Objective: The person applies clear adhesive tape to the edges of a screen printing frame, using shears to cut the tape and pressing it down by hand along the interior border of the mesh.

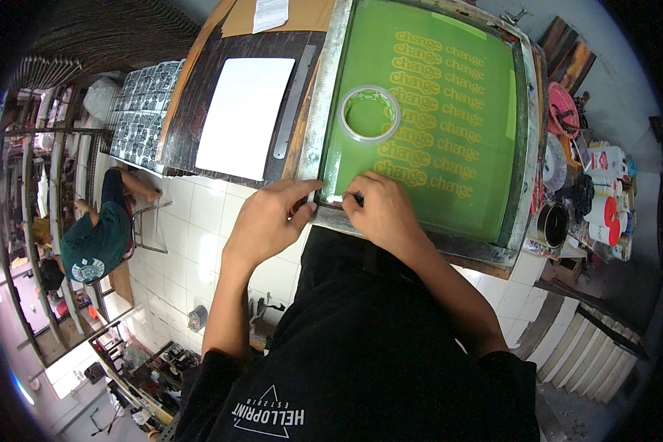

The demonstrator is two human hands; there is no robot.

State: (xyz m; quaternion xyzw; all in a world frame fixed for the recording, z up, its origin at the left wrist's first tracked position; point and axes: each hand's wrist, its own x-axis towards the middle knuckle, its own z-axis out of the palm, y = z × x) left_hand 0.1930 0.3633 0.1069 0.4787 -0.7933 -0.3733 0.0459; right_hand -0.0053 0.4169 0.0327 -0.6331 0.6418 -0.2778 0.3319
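A silk-screen frame point(313, 140) with green mesh point(420, 206) lies in front of me, rows of yellowish lettering across it. On the mesh rests a roll of clear tape point(370, 137). My left hand point(267, 219) is at the frame's near left corner, thumb and forefinger pinched; a small whitish bit shows at their tips, too small to name. Just to the right, my right hand point(380, 210) is over the near edge of the mesh with its fingers curled together. Whatever it may hold is hidden by the fingers.
Left of the frame, a white sheet point(245, 118) lies on a dark board beside a metal strip point(291, 110). Tubs and bottles point(604, 206) crowd the right side. Another person point(96, 239) sits at far left near a rack of printed sheets point(144, 110).
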